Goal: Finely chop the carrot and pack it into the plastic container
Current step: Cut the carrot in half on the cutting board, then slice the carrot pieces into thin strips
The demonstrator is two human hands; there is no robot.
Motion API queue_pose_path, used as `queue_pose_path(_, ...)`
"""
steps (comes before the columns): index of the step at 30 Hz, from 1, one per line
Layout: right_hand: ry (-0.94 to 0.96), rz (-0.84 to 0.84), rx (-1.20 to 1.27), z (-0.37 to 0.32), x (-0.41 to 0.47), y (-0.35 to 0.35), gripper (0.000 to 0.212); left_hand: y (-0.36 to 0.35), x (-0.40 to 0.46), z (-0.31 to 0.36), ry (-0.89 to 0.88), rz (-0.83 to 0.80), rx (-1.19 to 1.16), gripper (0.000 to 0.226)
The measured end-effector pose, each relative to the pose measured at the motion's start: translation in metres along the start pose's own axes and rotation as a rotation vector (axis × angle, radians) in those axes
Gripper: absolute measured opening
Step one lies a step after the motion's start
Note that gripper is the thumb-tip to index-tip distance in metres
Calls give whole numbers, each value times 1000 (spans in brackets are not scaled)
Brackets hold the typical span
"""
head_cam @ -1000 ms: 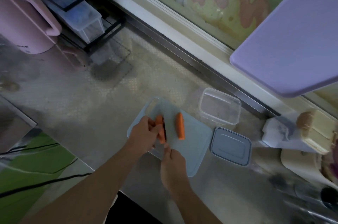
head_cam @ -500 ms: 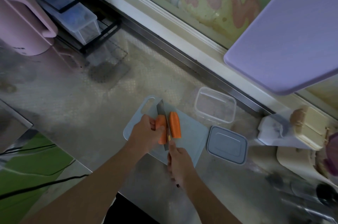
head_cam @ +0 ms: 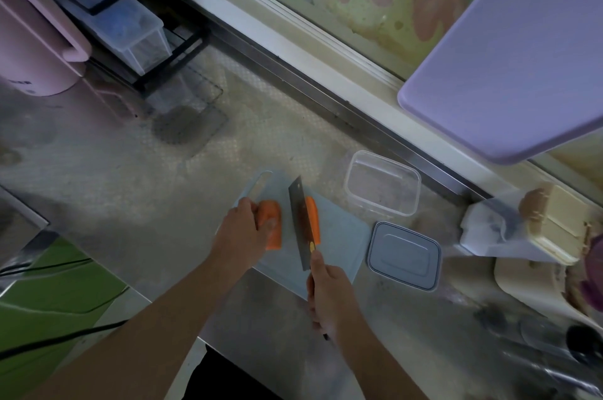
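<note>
From the head view, a dull metal surface (head_cam: 137, 190) is running along a window sill, carrying a pale blue cutting board (head_cam: 339, 236), a clear plastic container (head_cam: 382, 184) just beyond it and a grey lid (head_cam: 404, 256) beside it. The left hand (head_cam: 239, 233) is curling its grip over one carrot half (head_cam: 272, 223), while the right hand (head_cam: 328, 295) is gripping a knife (head_cam: 301, 220) standing between that half and the other carrot piece (head_cam: 314, 220). The chopping is only starting, I judge: next, the blade is needing to come down in thin cuts, clear of the fingertips.
</note>
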State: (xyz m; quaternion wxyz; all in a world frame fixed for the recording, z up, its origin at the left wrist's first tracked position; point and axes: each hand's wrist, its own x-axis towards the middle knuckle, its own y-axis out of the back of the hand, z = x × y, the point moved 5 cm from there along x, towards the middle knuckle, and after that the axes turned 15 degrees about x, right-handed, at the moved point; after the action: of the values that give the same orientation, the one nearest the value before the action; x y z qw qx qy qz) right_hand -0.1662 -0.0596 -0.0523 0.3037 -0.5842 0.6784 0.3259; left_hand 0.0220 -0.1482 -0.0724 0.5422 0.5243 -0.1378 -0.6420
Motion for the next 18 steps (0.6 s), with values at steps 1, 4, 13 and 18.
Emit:
queue_pose_path(1,13,4,-21,1,0,-1,56,0,0,-1,0,-3,-21,29)
queue_pose_path(4,77,32,-113,2,1,-4,57,-1,1,-2,-8,-11,-74,27)
queue_pose_path(13,102,59,-236,6,1,-17,51,-9,4,-8,-2,-22,-158,35)
queue_pose_path(18,305,85,-463,-6,-4,-19,12,-15,6,-12,-16,-32,-207,37)
